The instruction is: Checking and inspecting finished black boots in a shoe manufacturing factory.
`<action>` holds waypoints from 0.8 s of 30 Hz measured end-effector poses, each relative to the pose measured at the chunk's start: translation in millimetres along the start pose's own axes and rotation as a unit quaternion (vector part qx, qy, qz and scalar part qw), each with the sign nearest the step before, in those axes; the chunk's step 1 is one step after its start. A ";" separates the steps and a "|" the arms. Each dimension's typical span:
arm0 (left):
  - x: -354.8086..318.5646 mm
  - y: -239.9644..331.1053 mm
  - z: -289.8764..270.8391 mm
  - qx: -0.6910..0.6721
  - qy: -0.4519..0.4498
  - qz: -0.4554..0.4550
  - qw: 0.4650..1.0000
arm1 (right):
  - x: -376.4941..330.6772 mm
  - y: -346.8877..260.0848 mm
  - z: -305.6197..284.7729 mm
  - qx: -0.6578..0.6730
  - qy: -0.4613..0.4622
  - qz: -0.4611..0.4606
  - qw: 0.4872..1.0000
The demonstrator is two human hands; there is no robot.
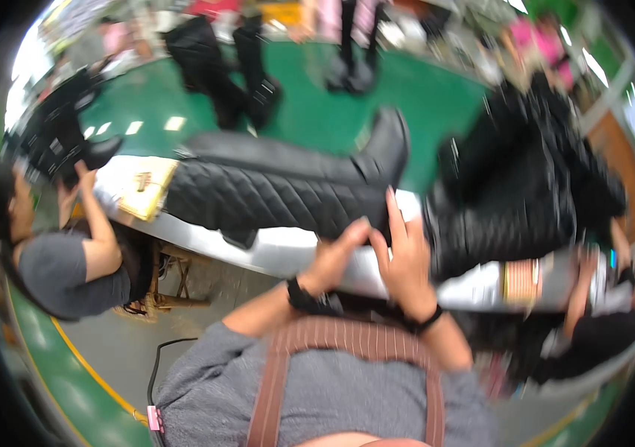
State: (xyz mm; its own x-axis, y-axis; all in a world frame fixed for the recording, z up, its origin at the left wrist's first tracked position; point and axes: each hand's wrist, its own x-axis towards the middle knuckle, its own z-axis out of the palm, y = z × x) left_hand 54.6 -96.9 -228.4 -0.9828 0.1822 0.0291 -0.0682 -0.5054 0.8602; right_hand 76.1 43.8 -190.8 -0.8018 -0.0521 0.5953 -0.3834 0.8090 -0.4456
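Observation:
A black quilted tall boot (272,200) lies on its side in front of me, its shaft pointing left. Behind it, partly covered, rests another black boot (384,145) with its toe pointing away from me. My left hand (336,257) grips the near edge of the quilted boot close to its ankle, with part of its fingers hidden beneath. My right hand (404,257) lies against the ankle end of the same boot, its fingers stretched out and apart. Motion smears both hands a little.
A pile of black boots (503,201) stands close on my right. More black boots (235,74) stand on the green table (302,89). Left lies a yellow packet (147,186); right, a striped block (521,281). A seated co-worker (71,261) handles a boot (56,134) at left.

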 end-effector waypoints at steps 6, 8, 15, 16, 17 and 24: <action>0.3 -9.5 -13.2 -0.011 -0.003 0.085 0.996 | -15.6 -9.4 19.0 0.062 0.018 0.029 0.997; -0.9 -7.8 -15.2 -0.035 -0.001 0.095 0.995 | -20.0 -10.0 22.0 0.059 0.021 0.022 0.998; 2.6 -19.4 -23.9 -0.035 0.014 0.053 0.998 | -32.2 2.0 28.8 0.049 0.019 0.000 0.999; 0.2 -21.9 -23.7 -0.028 0.010 0.059 0.998 | -36.1 5.4 29.8 0.061 0.011 0.008 0.998; -2.5 -24.6 -24.4 -0.019 0.006 0.064 0.998 | -39.6 7.3 30.4 0.074 0.003 0.019 0.997; -2.2 -51.8 -33.8 0.076 0.019 0.062 0.995 | -54.8 17.2 31.7 0.103 -0.016 0.098 0.990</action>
State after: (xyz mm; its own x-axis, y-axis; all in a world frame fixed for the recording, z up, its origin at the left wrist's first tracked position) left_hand 54.5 -99.7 -290.2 -0.9880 0.0931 0.1234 0.0780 -0.3890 0.9179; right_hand 98.9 42.0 -252.2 -0.8828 0.0735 0.4640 -0.3017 0.6684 -0.6799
